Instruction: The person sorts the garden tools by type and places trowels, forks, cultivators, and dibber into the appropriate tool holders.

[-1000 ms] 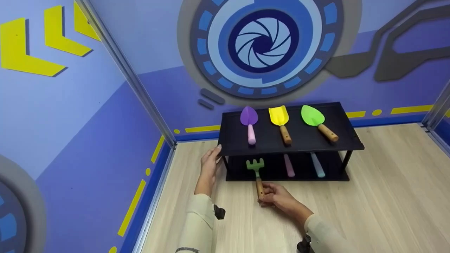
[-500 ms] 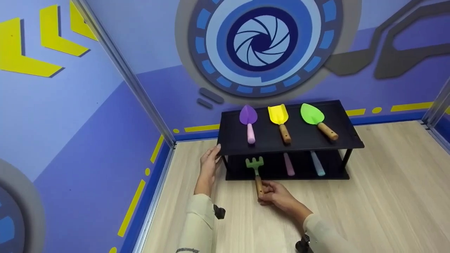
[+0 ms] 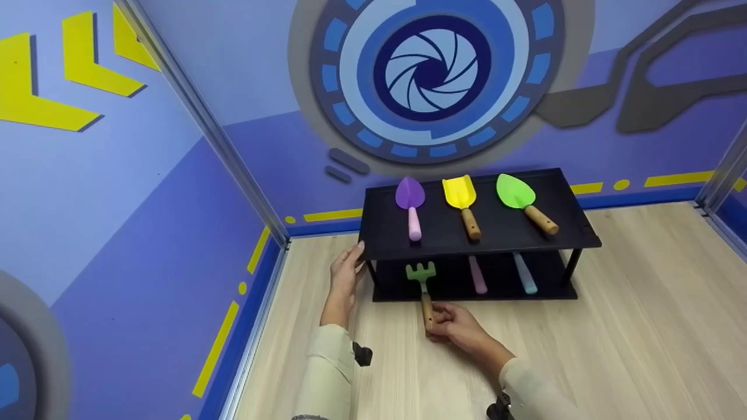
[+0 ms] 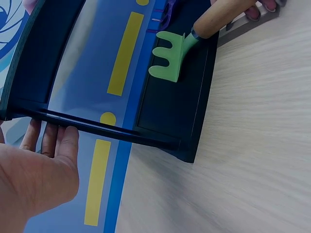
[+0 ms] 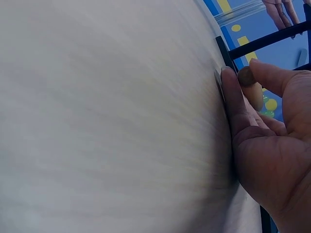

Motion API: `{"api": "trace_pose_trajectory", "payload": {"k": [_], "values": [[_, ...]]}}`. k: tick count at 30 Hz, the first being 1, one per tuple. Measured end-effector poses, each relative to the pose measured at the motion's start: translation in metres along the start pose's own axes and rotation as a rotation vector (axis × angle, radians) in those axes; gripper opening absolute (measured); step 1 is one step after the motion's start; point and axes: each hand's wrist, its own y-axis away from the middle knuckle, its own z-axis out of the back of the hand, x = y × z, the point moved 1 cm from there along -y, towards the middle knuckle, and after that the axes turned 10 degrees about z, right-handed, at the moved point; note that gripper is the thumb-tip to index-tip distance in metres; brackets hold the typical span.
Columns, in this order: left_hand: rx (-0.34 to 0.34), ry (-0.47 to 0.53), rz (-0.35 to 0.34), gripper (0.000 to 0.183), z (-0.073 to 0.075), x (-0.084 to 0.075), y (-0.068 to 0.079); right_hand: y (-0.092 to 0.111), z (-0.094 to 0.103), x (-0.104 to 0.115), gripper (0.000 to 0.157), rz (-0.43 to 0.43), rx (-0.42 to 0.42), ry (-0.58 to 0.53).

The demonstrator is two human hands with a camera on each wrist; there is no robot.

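In the head view my right hand (image 3: pixel 458 328) pinches the wooden handle of a small green garden fork (image 3: pixel 425 294) between thumb and fingers. The three-pronged head (image 4: pixel 170 63) overlaps the front left part of the lower shelf, prongs toward the back wall. My left hand (image 3: pixel 344 280) is at the left end of a black two-tier rack (image 3: pixel 382 224), and its fingers (image 4: pixel 68 141) touch the side bar with the tips fairly straight. From the right wrist view, the butt of the fork's handle (image 5: pixel 251 92) shows between thumb and fingers, with that hand low over the wooden table.
On the upper tier lie a purple trowel (image 3: pixel 410 193), a yellow scoop (image 3: pixel 460 192) and a green trowel (image 3: pixel 516 191). A pink handle (image 3: pixel 477 275) and a light blue handle (image 3: pixel 525 274) stick out from the lower tier (image 3: pixel 443 289). Printed blue walls stand behind and left.
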Motion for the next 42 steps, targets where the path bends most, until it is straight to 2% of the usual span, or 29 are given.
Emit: {"api": "trace_pose_trajectory", "payload": {"k": [8,17,27,42], "values": [[0.015,-0.001,0.005,0.033,0.001,-0.001,0.0,0.001,0.001,0.001,0.076,-0.011,-0.01,0.017],[0.003,-0.018,0.002,0.039,0.002,0.0,0.001,0.0,0.0,0.001,0.072,0.003,0.002,0.019],[0.028,-0.037,-0.013,0.042,0.003,0.002,0.002,0.0,-0.004,0.0,0.061,0.04,-0.007,0.016],[0.017,-0.007,-0.01,0.039,0.001,0.001,0.001,-0.001,-0.012,0.002,0.044,-0.003,-0.125,0.062]]}}
